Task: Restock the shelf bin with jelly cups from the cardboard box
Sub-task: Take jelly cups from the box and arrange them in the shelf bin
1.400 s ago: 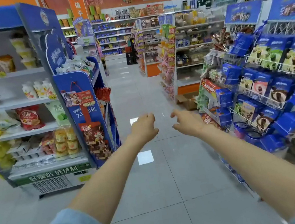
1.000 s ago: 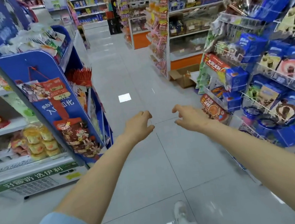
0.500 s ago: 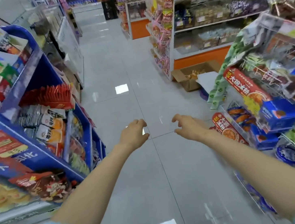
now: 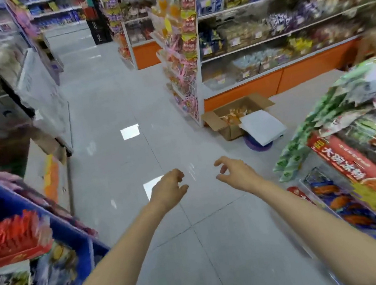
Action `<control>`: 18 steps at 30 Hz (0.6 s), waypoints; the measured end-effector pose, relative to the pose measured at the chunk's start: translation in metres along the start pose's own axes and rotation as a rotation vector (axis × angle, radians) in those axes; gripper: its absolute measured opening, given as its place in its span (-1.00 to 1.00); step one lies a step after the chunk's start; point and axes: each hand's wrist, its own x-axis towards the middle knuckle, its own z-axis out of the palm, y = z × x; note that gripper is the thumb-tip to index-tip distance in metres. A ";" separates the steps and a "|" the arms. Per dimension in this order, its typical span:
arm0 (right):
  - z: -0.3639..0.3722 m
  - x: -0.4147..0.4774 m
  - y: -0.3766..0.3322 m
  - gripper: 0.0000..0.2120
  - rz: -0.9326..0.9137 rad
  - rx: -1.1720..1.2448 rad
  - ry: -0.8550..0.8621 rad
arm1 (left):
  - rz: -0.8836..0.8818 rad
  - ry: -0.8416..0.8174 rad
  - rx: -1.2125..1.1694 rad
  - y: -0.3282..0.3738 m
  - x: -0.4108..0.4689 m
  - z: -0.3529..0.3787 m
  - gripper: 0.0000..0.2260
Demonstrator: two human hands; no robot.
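Hands — left hand (image 4: 168, 188) and right hand (image 4: 233, 172) — you're carrying empty, fingers loosely curled, since the cardboard box (image 4: 234, 117) is sitting well ahead-right.

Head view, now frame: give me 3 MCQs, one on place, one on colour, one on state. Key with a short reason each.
1. Where is the cardboard box?
A. On the floor at the foot of the orange-based shelf
B. On the top shelf at left
C. In the person's arms

2. What colour is the base panel of the shelf behind the box?
A. Green
B. Orange
C. Black

3. What state are the left hand and right hand in?
A. Both clamped on the box
B. Left holds a jelly cup
C. Both empty, fingers loosely curled

Key:
1 A, the box sits on the tiles against the shelf end, ahead and to the right of the hands.
2 B, the panel along the shelf bottom is orange.
3 C, both hands are out over bare floor with nothing in them.
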 end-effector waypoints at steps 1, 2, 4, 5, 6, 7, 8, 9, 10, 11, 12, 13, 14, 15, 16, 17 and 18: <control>-0.007 0.017 0.001 -0.66 0.017 0.013 0.010 | 0.011 -0.009 0.009 0.001 0.021 -0.005 -0.71; -0.015 0.033 0.003 -0.66 0.033 0.026 0.017 | 0.018 -0.019 0.013 0.003 0.040 -0.009 -0.72; -0.029 0.065 0.009 -0.66 0.069 0.049 0.036 | 0.052 -0.050 0.029 0.011 0.082 -0.014 -0.72; -0.035 0.079 0.014 -0.66 0.086 0.056 0.045 | 0.075 -0.066 0.041 0.016 0.101 -0.016 -0.71; -0.042 0.096 0.021 -0.67 0.103 0.062 0.053 | 0.093 -0.084 0.050 0.022 0.123 -0.017 -0.71; -0.049 0.113 0.028 -0.67 0.119 0.065 0.055 | 0.106 -0.098 0.052 0.027 0.144 -0.018 -0.70; -0.055 0.130 0.036 -0.66 0.133 0.067 0.051 | 0.112 -0.115 0.047 0.032 0.166 -0.018 -0.71; -0.061 0.149 0.045 -0.66 0.144 0.068 0.045 | 0.117 -0.129 0.037 0.036 0.188 -0.017 -0.72; -0.067 0.168 0.055 -0.65 0.153 0.069 0.043 | 0.122 -0.140 0.027 0.039 0.212 -0.016 -0.73; -0.074 0.189 0.066 -0.65 0.162 0.074 0.042 | 0.127 -0.149 0.021 0.043 0.237 -0.013 -0.74; -0.082 0.210 0.077 -0.65 0.174 0.084 0.040 | 0.128 -0.160 0.016 0.047 0.262 -0.010 -0.74; -0.090 0.232 0.090 -0.64 0.186 0.102 0.039 | 0.125 -0.171 0.010 0.053 0.288 -0.008 -0.74; -0.099 0.254 0.103 -0.64 0.198 0.122 0.038 | 0.124 -0.181 0.008 0.060 0.315 -0.006 -0.74; -0.109 0.276 0.116 -0.64 0.209 0.139 0.033 | 0.121 -0.193 0.009 0.068 0.341 -0.004 -0.73; -0.119 0.297 0.128 -0.65 0.220 0.150 0.025 | 0.118 -0.206 0.007 0.078 0.367 -0.002 -0.73; -0.132 0.317 0.140 -0.65 0.230 0.157 0.015 | 0.114 -0.223 0.005 0.088 0.391 -0.002 -0.72; -0.145 0.336 0.150 -0.66 0.241 0.165 0.008 | 0.117 -0.243 0.012 0.100 0.415 -0.003 -0.71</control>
